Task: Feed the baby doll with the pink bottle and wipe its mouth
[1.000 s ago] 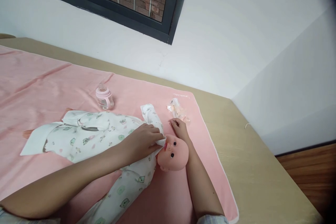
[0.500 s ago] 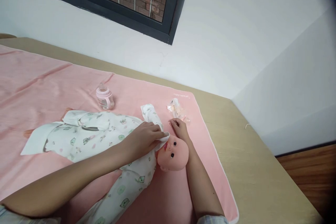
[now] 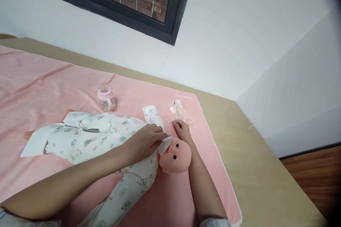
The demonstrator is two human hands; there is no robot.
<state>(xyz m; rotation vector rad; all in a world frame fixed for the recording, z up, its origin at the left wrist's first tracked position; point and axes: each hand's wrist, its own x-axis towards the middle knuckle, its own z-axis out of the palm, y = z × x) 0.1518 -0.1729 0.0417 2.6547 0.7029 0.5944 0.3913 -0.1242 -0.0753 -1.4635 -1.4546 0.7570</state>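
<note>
By doll mouth: left hand fingers pinch white cloth; right hand behind head, grip unclear.

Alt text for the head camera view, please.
A person's left hand presses a small white cloth to the face of a pink plastic baby doll in a printed white sleepsuit, lying on a pink mat; the right hand rests beside its head. A pink baby bottle stands behind.

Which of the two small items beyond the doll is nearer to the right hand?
The clear plastic packet, lying just past the right hand; the pink bottle stands upright, much farther to the left.
</note>
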